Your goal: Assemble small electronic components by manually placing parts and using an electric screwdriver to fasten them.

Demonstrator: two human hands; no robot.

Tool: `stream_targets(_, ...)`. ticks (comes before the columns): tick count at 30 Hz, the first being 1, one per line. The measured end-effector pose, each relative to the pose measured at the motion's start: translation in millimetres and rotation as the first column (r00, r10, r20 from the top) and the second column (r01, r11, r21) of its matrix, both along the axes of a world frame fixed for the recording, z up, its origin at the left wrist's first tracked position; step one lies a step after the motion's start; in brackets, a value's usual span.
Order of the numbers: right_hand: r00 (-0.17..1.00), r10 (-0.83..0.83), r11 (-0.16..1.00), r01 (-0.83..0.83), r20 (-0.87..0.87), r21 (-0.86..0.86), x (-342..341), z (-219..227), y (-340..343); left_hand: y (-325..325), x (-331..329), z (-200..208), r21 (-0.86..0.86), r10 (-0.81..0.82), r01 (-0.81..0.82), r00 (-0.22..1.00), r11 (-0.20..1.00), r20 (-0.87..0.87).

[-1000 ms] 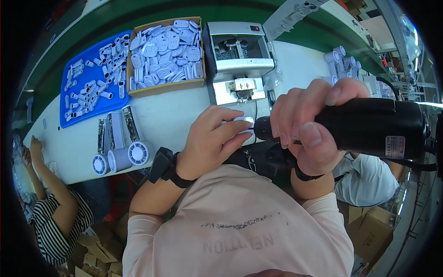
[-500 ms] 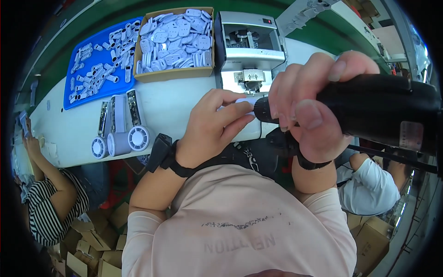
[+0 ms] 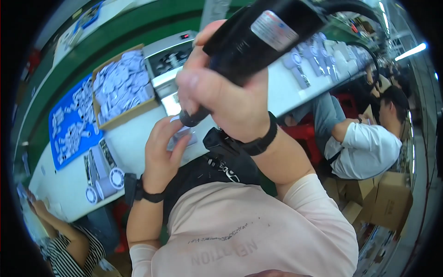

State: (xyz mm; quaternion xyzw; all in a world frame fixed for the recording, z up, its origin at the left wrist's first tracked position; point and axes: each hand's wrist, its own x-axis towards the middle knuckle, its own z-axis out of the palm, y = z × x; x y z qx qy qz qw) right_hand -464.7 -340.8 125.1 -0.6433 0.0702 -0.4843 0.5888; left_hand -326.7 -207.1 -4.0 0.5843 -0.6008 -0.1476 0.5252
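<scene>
My right hand (image 3: 230,99) is wrapped round a black electric screwdriver (image 3: 249,44). The tool slants, its collar end (image 3: 196,116) pointing down toward my left hand. Thumb and fingers of my left hand (image 3: 159,150) pinch a small pale lilac plastic part (image 3: 187,134) right at that collar. The screwdriver's tip is hidden, so I cannot tell whether it touches the part. To the left of my left hand, lilac handheld-fan bodies (image 3: 102,171) with round grilles lie on the white table (image 3: 131,154), circuit boards showing in their handles.
A cardboard box (image 3: 124,121) of lilac plates and a blue tray (image 3: 57,159) of small parts stand at far left. Behind my hands is a silver screw-feeding machine (image 3: 168,41). More fan bodies (image 3: 318,57) lie at far right. Co-workers sit on both sides; cartons (image 3: 385,201) stand at right.
The view has turned, showing more of the table's right side. The screwdriver has swung from nearly level to a steep slant, its rear end raised. My left hand still pinches the lilac part.
</scene>
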Motion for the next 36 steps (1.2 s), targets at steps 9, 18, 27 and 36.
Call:
stream_targets(9, 0.461, -0.611, 0.67, 0.734, -0.644, -0.11, -173.4, -58.2, -105.7, 79.4, 47.1, 23.3, -0.154, 0.304, -0.384, 0.872, 0.91, -0.384)
stream_targets(18, 0.173, -0.596, 0.526, 0.822, -0.784, -0.219, -369.9, -225.7, -226.5, 178.3, 209.3, 109.3, 0.275, 0.687, -0.73, 0.683, 0.626, 0.25)
stream_targets(27, 0.1, -0.692, 0.457, 0.827, -0.715, -0.327, -328.0, -187.8, -200.6, 165.0, 254.4, 25.5, 0.708, 0.328, -0.606, 0.794, 0.362, 0.512)
stream_targets(36, 0.284, -0.811, 0.548, 0.676, -0.511, -0.493, -244.9, -82.3, -100.5, 128.0, 234.6, 57.1, 0.491, 0.359, -0.615, 0.775, 0.616, 0.521)
